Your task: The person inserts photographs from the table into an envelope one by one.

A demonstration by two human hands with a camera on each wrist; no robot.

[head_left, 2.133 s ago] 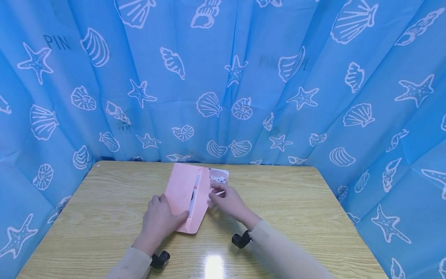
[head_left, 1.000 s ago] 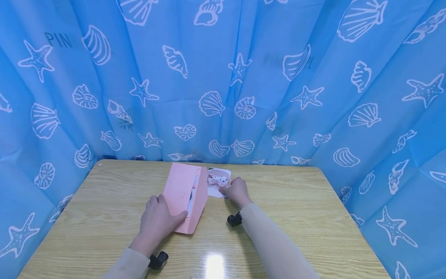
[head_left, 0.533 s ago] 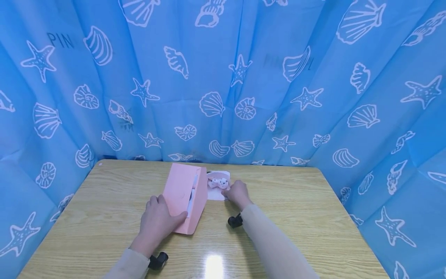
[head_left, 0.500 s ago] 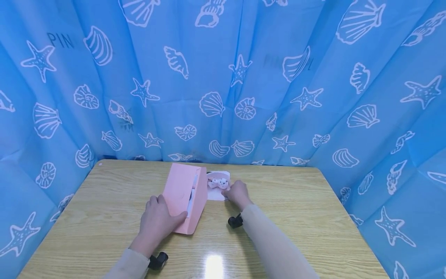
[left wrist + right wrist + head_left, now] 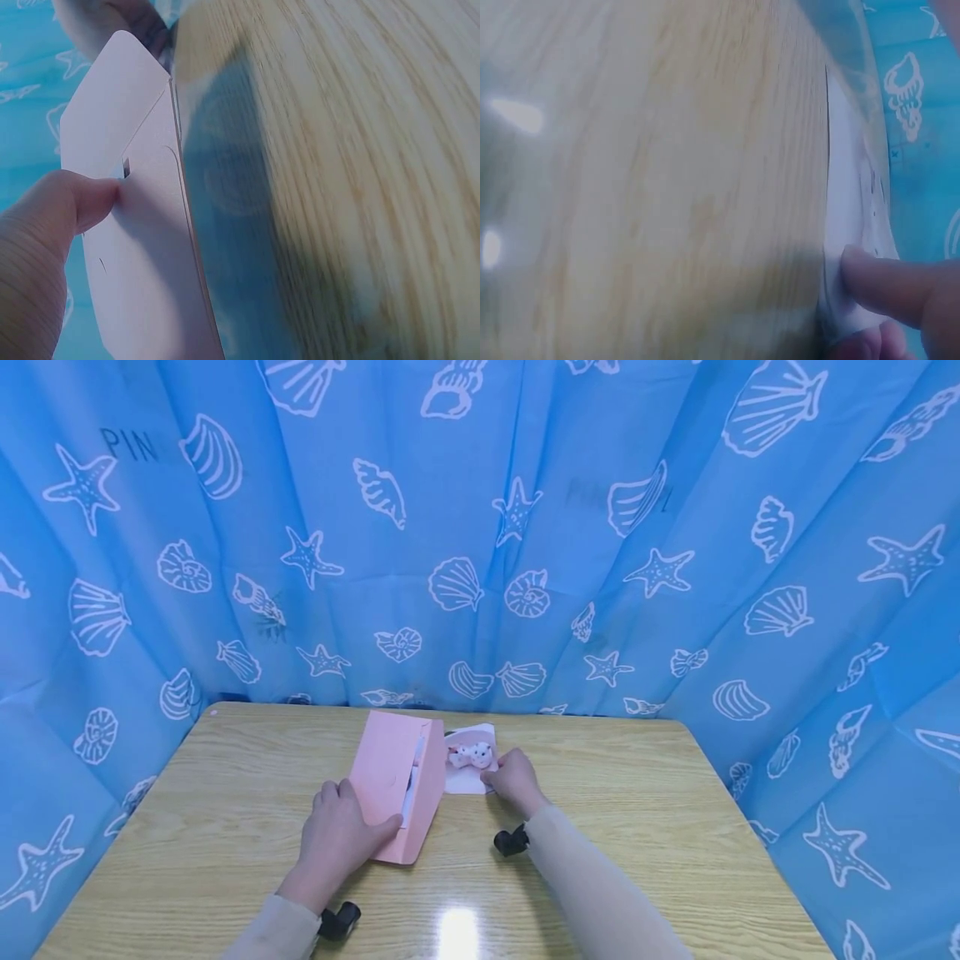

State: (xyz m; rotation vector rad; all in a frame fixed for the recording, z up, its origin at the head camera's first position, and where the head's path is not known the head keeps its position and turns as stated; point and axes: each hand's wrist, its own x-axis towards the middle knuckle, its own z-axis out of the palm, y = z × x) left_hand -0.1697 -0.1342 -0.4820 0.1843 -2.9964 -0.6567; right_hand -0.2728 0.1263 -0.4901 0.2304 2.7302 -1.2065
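Observation:
A pink paper envelope (image 5: 382, 756) lies on the table left of centre, its flap side toward the right. My left hand (image 5: 337, 831) holds it by its lower left part, the thumb on the front near a slit where something white shows inside. In the left wrist view the thumb (image 5: 52, 225) lies against the envelope (image 5: 146, 255). Just right of the envelope is a picture card (image 5: 463, 781) printed with white, dark-spotted animals; its left edge meets the envelope's flap. My right hand (image 5: 517, 781) pinches its lower right corner, the thumb (image 5: 892, 289) on the card's face (image 5: 844, 187).
A pale wooden table (image 5: 630, 827) bears everything. Blue curtains (image 5: 465, 527) with white shell and starfish prints hang behind the table and at both sides. Each wrist wears a small black camera, one (image 5: 340, 921) left and another (image 5: 512, 841) right.
My right hand has moved from the envelope's right edge to the card's lower right corner, and more of the card's picture shows. The left hand has stayed nearly still on the envelope.

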